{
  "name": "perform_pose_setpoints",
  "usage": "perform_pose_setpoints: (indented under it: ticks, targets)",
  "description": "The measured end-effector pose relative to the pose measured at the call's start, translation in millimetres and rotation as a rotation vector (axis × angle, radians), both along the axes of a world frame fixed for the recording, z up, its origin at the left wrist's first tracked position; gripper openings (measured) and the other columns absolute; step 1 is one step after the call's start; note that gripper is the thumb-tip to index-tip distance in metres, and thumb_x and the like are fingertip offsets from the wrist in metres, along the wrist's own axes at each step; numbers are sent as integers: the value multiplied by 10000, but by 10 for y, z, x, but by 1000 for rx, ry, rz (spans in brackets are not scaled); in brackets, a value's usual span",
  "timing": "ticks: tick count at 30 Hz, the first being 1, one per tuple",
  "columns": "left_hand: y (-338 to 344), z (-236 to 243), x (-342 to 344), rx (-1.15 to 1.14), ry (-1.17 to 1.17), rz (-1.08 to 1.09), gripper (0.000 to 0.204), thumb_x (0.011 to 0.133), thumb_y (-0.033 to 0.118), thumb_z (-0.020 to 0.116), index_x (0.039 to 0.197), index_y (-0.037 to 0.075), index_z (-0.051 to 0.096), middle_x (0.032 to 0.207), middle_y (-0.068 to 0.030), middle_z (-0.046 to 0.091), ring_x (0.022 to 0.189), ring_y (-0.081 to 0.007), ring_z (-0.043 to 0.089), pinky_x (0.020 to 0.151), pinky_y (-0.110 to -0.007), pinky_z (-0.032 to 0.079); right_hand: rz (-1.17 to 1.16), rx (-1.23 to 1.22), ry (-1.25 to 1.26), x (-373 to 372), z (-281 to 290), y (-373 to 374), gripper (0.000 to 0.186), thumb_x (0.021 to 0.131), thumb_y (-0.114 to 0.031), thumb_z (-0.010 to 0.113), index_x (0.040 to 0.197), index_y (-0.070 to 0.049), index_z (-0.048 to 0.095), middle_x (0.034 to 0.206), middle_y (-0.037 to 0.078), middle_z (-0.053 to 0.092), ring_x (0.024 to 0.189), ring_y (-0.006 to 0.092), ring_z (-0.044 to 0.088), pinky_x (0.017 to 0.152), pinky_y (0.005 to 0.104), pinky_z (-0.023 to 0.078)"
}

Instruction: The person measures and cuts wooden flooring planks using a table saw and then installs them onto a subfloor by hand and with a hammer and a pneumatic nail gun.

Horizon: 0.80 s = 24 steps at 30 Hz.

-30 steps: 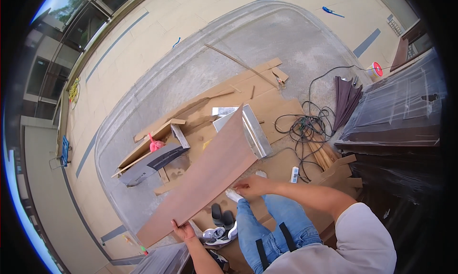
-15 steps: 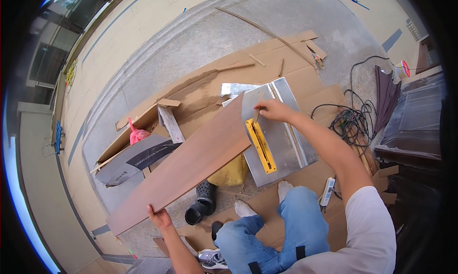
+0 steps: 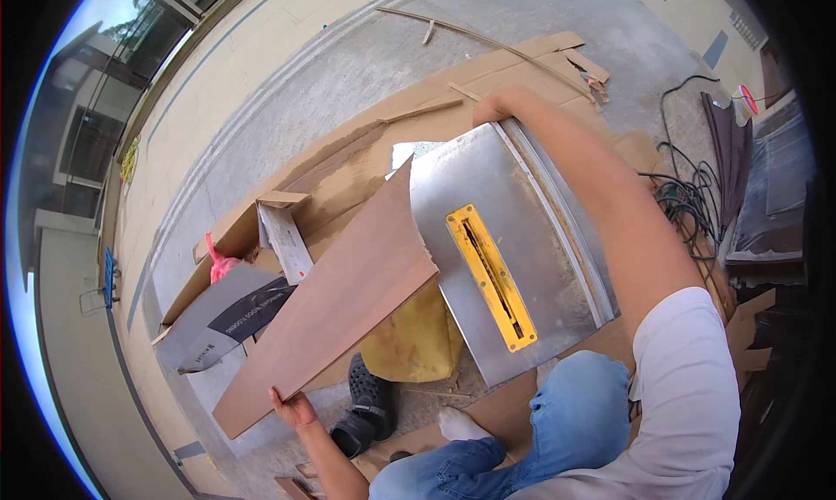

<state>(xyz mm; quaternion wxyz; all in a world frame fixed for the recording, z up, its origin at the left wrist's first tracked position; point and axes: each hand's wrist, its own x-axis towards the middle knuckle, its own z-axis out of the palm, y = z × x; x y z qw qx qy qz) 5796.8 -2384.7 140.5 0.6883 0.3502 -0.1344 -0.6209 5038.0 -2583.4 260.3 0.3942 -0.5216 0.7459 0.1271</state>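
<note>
My left hand (image 3: 294,408) grips the near edge of a reddish-brown wood plank (image 3: 335,295) close to its left end, thumb on top. The plank's right end rests by the left edge of a table saw's metal top (image 3: 435,187). A yellow insert (image 3: 492,278) with a long dark slot is set in that top; no blade shows above it. My right arm stretches over the saw, and my right hand (image 3: 494,106) is at the top's far edge. Its fingers are hidden, so what they touch or hold does not show. The saw's yellow body (image 3: 414,339) shows below.
Flattened cardboard (image 3: 348,165) lies beneath and beyond the saw. An opened carton (image 3: 222,317) and a pink bag (image 3: 221,263) sit left. A long thin wood strip (image 3: 488,52) lies far off. Coiled black cable (image 3: 688,200) is right; a dark clog (image 3: 370,395) is near my foot.
My right hand has left the yellow insert, where it held a thin strip, and reached to the saw's far edge. A short strip now lies beside the long one. The left hand keeps the plank.
</note>
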Motion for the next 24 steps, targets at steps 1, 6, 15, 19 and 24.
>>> perform_pose_setpoints:
  ticks: [1, 6, 15, 19, 24]
  targets:
    - [3, -37, -18, 1, 3, 4, 392, 957, 148, 677, 1296, -24, 582, 1302, -142, 645, 1165, -234, 633, 1012, -377, 541, -11, 112, -39, -36, -36, -12, 403, 936, -357, 587, 1193, -73, 712, 1235, 151, 696, 1076, 311, 669, 922, 454, 496]
    - [-106, -124, -395, 9, 52, 7, 389, 945, 127, 689, 1286, -29, 585, 1287, -151, 649, 1149, -240, 638, 1014, -374, 542, 7, -436, 136, -253, -243, 119, 403, 969, -356, 533, 1145, -30, 693, 1197, 175, 693, 1080, 347, 654, 932, 470, 490]
    - [-122, -250, -479, 12, 54, 59, 432, 911, 121, 731, 1284, -33, 576, 1281, -147, 647, 1156, -243, 627, 1036, -372, 529, 610, -1161, -42, 2651, 304, 1645, 587, 919, -229, 563, 1432, 33, 449, 1440, 219, 512, 1391, 351, 441, 1188, 453, 307]
    - [-184, -297, -620, 30, 38, 84, 421, 902, 115, 742, 1265, -32, 586, 1243, -139, 665, 1118, -239, 645, 1025, -362, 538, 471, -1092, 290, 2896, -78, 1690, 612, 952, -213, 459, 1502, 41, 370, 1573, 217, 368, 1492, 340, 306, 1247, 482, 168]
    - [-241, -280, -590, 45, 65, 40, 401, 904, 101, 736, 1252, -35, 591, 1226, -137, 673, 1096, -233, 656, 1008, -354, 548, 250, -1293, 225, 2811, -326, 1693, 561, 911, -110, 479, 1450, 41, 446, 1537, 195, 429, 1451, 317, 382, 1229, 449, 248]
